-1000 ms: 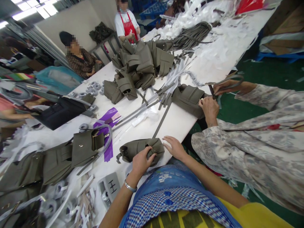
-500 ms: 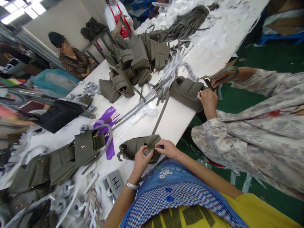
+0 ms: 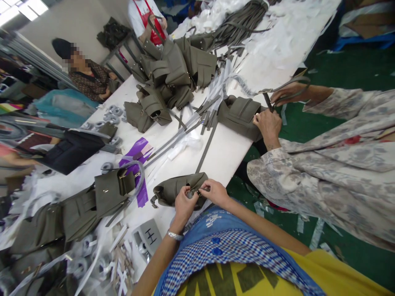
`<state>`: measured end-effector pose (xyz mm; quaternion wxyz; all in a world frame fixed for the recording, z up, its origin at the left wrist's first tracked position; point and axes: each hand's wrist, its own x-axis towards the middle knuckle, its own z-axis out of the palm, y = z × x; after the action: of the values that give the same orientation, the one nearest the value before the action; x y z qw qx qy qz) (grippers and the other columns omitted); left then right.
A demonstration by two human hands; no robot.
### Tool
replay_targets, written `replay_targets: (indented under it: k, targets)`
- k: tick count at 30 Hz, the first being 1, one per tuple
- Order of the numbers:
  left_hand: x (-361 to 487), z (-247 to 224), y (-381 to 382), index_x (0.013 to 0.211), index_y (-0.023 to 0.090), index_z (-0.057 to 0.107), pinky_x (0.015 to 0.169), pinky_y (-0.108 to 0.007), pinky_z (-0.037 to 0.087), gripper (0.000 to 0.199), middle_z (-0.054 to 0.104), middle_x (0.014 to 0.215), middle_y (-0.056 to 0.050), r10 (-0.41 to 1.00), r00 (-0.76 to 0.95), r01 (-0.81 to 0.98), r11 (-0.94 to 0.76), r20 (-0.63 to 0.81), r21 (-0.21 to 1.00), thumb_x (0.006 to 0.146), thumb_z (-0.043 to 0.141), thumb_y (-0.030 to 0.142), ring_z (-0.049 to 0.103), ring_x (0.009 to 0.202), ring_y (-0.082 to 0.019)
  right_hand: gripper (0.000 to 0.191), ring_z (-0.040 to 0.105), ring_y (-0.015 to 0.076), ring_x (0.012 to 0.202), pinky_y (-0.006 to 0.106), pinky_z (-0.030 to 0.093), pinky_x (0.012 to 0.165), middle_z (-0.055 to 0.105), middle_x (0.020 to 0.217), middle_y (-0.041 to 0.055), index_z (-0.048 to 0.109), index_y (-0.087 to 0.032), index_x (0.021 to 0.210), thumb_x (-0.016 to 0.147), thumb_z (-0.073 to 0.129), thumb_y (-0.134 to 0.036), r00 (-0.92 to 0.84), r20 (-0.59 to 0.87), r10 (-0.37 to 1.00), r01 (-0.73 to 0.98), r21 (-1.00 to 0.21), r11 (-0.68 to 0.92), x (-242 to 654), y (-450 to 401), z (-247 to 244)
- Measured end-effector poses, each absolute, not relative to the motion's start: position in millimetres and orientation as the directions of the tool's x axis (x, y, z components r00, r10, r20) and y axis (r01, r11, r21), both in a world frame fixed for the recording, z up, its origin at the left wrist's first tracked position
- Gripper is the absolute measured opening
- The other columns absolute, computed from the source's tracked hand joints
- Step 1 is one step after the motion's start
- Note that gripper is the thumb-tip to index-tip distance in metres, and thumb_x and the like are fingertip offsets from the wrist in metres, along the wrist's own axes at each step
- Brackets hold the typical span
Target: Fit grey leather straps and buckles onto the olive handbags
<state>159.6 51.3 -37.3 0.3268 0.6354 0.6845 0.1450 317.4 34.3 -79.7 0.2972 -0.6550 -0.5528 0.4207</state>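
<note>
An olive-grey handbag (image 3: 169,191) lies on its side at the table's near edge, right in front of my body. At its right end, my left hand (image 3: 185,202) is closed on the bag's edge, thumb and forefinger pinched together. My right hand (image 3: 216,192) comes from the other side and pinches a short dark strap end beside a small metal fitting. The fingertips of both hands almost meet there. My fingers partly hide the fitting and the strap end.
A co-worker's hands (image 3: 268,123) work on a similar bag (image 3: 237,117) to the right. Several more bags (image 3: 173,65) are heaped further back. On the left lie another bag (image 3: 108,191), purple film (image 3: 140,164) and a grey box (image 3: 146,238) marked "H".
The view has shifted slightly. My hands stay at the same end of the bag, the right fingertips now bent in a tighter pinch beside the fitting.
</note>
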Motion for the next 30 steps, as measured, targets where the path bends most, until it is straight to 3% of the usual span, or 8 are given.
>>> replay_targets:
  k: [10, 14, 17, 21, 23, 25, 27, 30]
  targets:
    - [163, -44, 46, 0.091, 0.017, 0.058, 0.073, -0.031, 0.048, 0.025, 0.065, 0.08, -0.002, 0.971, 0.028, 0.81, 0.117, -0.236, 0.575, 0.073, 0.062, 0.035, 0.064, 0.079, -0.021, 0.013, 0.058, 0.0131, 0.072, 0.023, 0.035, 0.057, 0.064, 0.081, 0.0006, 0.067, -0.02, 0.08, 0.079, 0.067, -0.033, 0.007, -0.265, 0.964, 0.52, -0.823, -0.23, 314, 33, -81]
    - [159, -32, 55, 0.097, 0.018, 0.06, 0.075, -0.033, 0.05, 0.026, 0.068, 0.085, -0.005, 0.945, 0.169, 0.812, 0.028, -0.28, 0.583, 0.076, 0.062, 0.032, 0.066, 0.082, -0.023, 0.014, 0.06, 0.015, 0.074, 0.024, 0.039, 0.061, 0.066, 0.081, 0.0011, 0.069, -0.02, 0.08, 0.081, 0.067, -0.034, -0.095, -0.235, 0.967, 0.562, -0.814, -0.143, 326, 38, -76]
    - [138, -9, 66, 0.11, 0.02, 0.06, 0.09, -0.035, 0.049, 0.035, 0.069, 0.107, -0.009, 0.925, 0.294, 0.697, -0.034, -0.242, 0.716, 0.08, 0.062, 0.037, 0.065, 0.102, -0.024, 0.016, 0.061, 0.0197, 0.09, 0.031, 0.044, 0.079, 0.068, 0.095, 0.0047, 0.069, -0.021, 0.096, 0.085, 0.064, -0.031, -0.147, -0.071, 0.987, 0.611, -0.791, 0.035, 335, 43, -58]
    - [93, 18, 54, 0.112, 0.021, 0.06, 0.093, -0.037, 0.048, 0.036, 0.069, 0.108, -0.009, 0.995, -0.064, 0.647, 0.097, -0.073, 0.756, 0.089, 0.051, 0.046, 0.065, 0.101, -0.022, 0.03, 0.053, 0.0226, 0.116, 0.038, 0.037, 0.101, 0.062, 0.123, 0.0094, 0.06, -0.021, 0.12, 0.093, 0.053, -0.03, -0.301, 0.215, 0.929, 0.572, -0.739, 0.356, 326, 53, -27]
    - [78, 18, 32, 0.101, 0.017, 0.063, 0.083, -0.036, 0.052, 0.042, 0.071, 0.09, -0.008, 0.96, -0.223, 0.508, 0.262, -0.168, 0.821, 0.089, 0.047, 0.054, 0.068, 0.085, -0.021, 0.033, 0.052, 0.0238, 0.118, 0.041, 0.034, 0.105, 0.061, 0.125, 0.0105, 0.059, -0.021, 0.123, 0.093, 0.054, -0.033, -0.46, 0.256, 0.85, 0.523, -0.696, 0.492, 312, 62, -16]
    - [75, 6, 3, 0.091, 0.013, 0.064, 0.07, -0.032, 0.055, 0.054, 0.07, 0.076, -0.009, 0.853, -0.251, 0.222, 0.511, -0.458, 0.83, 0.087, 0.044, 0.062, 0.067, 0.069, -0.019, 0.035, 0.056, 0.0262, 0.11, 0.047, 0.029, 0.107, 0.066, 0.114, 0.0119, 0.062, -0.02, 0.12, 0.09, 0.058, -0.038, -0.601, 0.213, 0.771, 0.506, -0.646, 0.572, 296, 70, -11]
    - [81, -11, -21, 0.09, 0.009, 0.065, 0.063, -0.03, 0.056, 0.063, 0.072, 0.08, -0.013, 0.656, -0.129, -0.135, 0.732, -0.744, 0.668, 0.086, 0.042, 0.067, 0.068, 0.067, -0.019, 0.029, 0.061, 0.0259, 0.097, 0.05, 0.031, 0.104, 0.07, 0.096, 0.0104, 0.067, -0.02, 0.109, 0.087, 0.062, -0.038, -0.696, 0.125, 0.707, 0.496, -0.629, 0.599, 285, 77, -8]
    - [95, -31, -34, 0.095, 0.009, 0.066, 0.075, -0.033, 0.059, 0.061, 0.072, 0.098, -0.018, 0.57, -0.008, -0.582, 0.665, -0.822, 0.467, 0.09, 0.039, 0.063, 0.071, 0.087, -0.021, 0.02, 0.062, 0.0226, 0.089, 0.039, 0.041, 0.092, 0.069, 0.088, 0.0072, 0.07, -0.02, 0.098, 0.085, 0.064, -0.034, -0.752, 0.05, 0.657, 0.427, -0.723, 0.543, 288, 81, -4]
